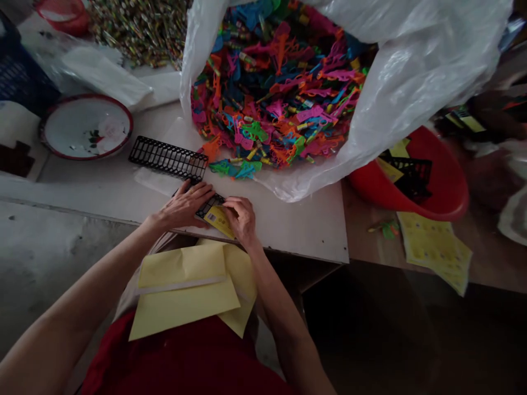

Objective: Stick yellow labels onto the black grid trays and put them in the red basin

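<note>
At the table's front edge, a small black mesh basket [205, 209] lies under my left hand [186, 206], whose fingers are stretched out flat over it. My right hand [241, 218] pinches the corner of a yellow label sheet [220, 219] printed with dark marks, against the basket's right end. Part of this basket is hidden beneath my left hand. Just beyond it sits a longer black mesh basket [168, 158]. Several colourful plastic toy pieces [236, 168] lie to the right of that one. Plain yellow sheets [185, 296] rest across my lap.
A large clear plastic bag [395, 88] full of bright plastic pieces [280, 93] stands at the back. Left of it are a red-rimmed enamel bowl [86, 127] and a heap of small tubes [140, 30]. On the right, a red basin [447, 181] stands behind yellow printed sheets [432, 244].
</note>
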The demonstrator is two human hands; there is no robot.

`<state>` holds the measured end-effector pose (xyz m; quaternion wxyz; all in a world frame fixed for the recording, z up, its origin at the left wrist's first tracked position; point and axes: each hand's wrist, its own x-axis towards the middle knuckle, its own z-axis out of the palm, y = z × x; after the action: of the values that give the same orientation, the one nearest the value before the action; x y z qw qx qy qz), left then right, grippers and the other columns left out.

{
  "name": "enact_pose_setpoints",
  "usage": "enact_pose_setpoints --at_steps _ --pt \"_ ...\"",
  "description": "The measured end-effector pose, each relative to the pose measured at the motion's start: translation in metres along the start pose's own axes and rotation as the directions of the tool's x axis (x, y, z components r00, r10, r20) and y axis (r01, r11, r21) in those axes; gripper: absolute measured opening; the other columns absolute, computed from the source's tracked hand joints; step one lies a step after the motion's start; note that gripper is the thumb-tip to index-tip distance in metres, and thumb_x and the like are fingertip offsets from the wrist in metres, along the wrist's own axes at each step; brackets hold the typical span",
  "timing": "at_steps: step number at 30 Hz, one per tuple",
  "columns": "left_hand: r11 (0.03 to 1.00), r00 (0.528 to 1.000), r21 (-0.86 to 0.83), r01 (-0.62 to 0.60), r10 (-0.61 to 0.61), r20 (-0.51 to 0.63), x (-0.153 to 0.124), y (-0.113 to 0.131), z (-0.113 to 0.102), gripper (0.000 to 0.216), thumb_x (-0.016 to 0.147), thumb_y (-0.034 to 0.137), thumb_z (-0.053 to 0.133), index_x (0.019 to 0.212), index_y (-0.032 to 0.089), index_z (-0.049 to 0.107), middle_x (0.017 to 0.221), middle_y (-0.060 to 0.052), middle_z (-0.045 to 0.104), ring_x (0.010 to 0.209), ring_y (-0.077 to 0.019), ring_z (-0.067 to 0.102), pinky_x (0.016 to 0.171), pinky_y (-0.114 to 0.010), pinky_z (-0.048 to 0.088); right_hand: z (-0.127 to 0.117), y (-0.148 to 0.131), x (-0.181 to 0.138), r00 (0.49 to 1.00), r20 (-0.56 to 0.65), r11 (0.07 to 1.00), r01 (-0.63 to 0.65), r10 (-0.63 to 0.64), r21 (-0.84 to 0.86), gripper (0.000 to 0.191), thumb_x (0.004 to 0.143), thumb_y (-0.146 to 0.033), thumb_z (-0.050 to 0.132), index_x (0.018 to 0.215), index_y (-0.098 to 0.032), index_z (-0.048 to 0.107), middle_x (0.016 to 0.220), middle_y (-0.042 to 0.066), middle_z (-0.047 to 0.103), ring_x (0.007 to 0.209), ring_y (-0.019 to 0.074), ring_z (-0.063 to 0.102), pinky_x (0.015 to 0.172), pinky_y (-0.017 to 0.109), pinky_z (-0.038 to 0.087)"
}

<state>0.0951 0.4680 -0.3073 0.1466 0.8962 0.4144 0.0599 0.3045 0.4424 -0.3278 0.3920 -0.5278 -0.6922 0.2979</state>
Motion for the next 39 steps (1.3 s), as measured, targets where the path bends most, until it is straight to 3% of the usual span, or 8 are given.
enact_pose_setpoints --at_steps 6,9,11,13,18,27,34,39 --pt "0.999 0.999 -0.003 -0.040 0.040 0.036 -0.006 -0.005 0.011 0.079 0.084 0.053 0.056 0.147 0.017 0.027 0.151 -0.016 0.033 0.142 -0.0298 0.023 0.115 -0.054 0.006 -0.063 -0.050 0.018 0.910 -0.396 0.844 0.113 0.124 0.524 0.004 0.090 -0.028 0.047 0.089 -0.028 0.050 0.079 -0.003 0.058 0.075 0.0139 0.060 0.075 0.031 0.051" --pt "0.998 0.999 -0.057 -0.033 0.034 0.014 -0.007 -0.005 0.008 0.085 0.079 0.055 0.061 0.147 0.016 0.027 0.150 -0.018 0.034 0.140 -0.0309 0.025 0.115 -0.055 0.006 -0.075 -0.056 0.030 0.993 -0.083 0.910 -0.038 0.079 0.413 0.006 0.085 -0.029 0.057 0.089 -0.026 0.055 0.081 -0.003 0.060 0.069 0.0118 0.058 0.065 0.024 0.049" --pt "0.992 0.999 -0.122 -0.036 0.031 -0.039 -0.007 -0.006 0.008 0.090 0.075 0.053 0.066 0.147 0.015 0.026 0.148 -0.019 0.037 0.138 -0.0315 0.030 0.115 -0.054 0.011 -0.061 -0.043 0.034 0.965 0.243 0.951 -0.163 0.098 0.264 0.012 0.079 -0.031 0.061 0.088 -0.022 0.060 0.083 0.000 0.064 0.071 0.0127 0.059 0.062 0.023 0.047" --pt "0.980 0.993 -0.194 -0.035 0.012 -0.120 -0.008 -0.007 0.009 0.095 0.071 0.051 0.070 0.146 0.014 0.024 0.145 -0.021 0.038 0.135 -0.0314 0.035 0.113 -0.051 0.021 -0.040 -0.022 0.035 0.914 0.379 0.960 -0.223 0.146 0.167 0.015 0.078 -0.031 0.058 0.086 -0.019 0.061 0.081 0.002 0.066 0.073 0.0143 0.060 0.064 0.024 0.048" --pt "0.949 0.981 -0.315 -0.025 -0.037 -0.190 -0.012 -0.013 0.012 0.098 0.065 0.049 0.076 0.145 0.015 0.028 0.139 -0.019 0.043 0.129 -0.0303 0.041 0.108 -0.044 0.035 -0.010 0.009 0.038 0.930 0.326 0.976 -0.204 0.167 0.082 0.014 0.078 -0.027 0.055 0.085 -0.018 0.063 0.082 0.004 0.069 0.075 0.0162 0.063 0.068 0.027 0.049" --pt "0.905 0.994 -0.426 -0.008 -0.038 -0.098 -0.011 -0.021 0.006 0.110 0.061 0.055 0.078 0.148 0.015 0.022 0.142 -0.019 0.041 0.132 -0.0321 0.039 0.110 -0.047 0.033 -0.006 0.003 0.034 0.936 0.313 0.980 -0.189 0.161 0.062 0.015 0.079 -0.028 0.057 0.086 -0.019 0.066 0.085 0.004 0.071 0.077 0.0175 0.064 0.071 0.028 0.049" --pt "0.892 0.982 -0.449 -0.057 -0.031 -0.186 -0.010 -0.025 0.009 0.069 0.088 0.036 0.055 0.146 0.012 0.025 0.139 -0.017 0.046 0.128 -0.0243 0.045 0.107 -0.040 0.039 -0.003 0.001 0.030 0.947 0.292 0.984 -0.163 0.134 0.077 0.015 0.080 -0.026 0.056 0.087 -0.018 0.067 0.085 0.004 0.071 0.077 0.0162 0.065 0.072 0.026 0.049" --pt "0.908 0.971 -0.412 -0.081 -0.022 -0.237 -0.009 -0.024 0.015 0.072 0.087 0.038 0.058 0.146 0.013 0.025 0.138 -0.019 0.046 0.127 -0.0266 0.045 0.106 -0.043 0.039 -0.002 0.002 0.029 0.953 0.274 0.988 -0.146 0.129 0.044 0.014 0.080 -0.026 0.057 0.087 -0.019 0.067 0.085 0.004 0.072 0.077 0.0168 0.065 0.071 0.026 0.049"
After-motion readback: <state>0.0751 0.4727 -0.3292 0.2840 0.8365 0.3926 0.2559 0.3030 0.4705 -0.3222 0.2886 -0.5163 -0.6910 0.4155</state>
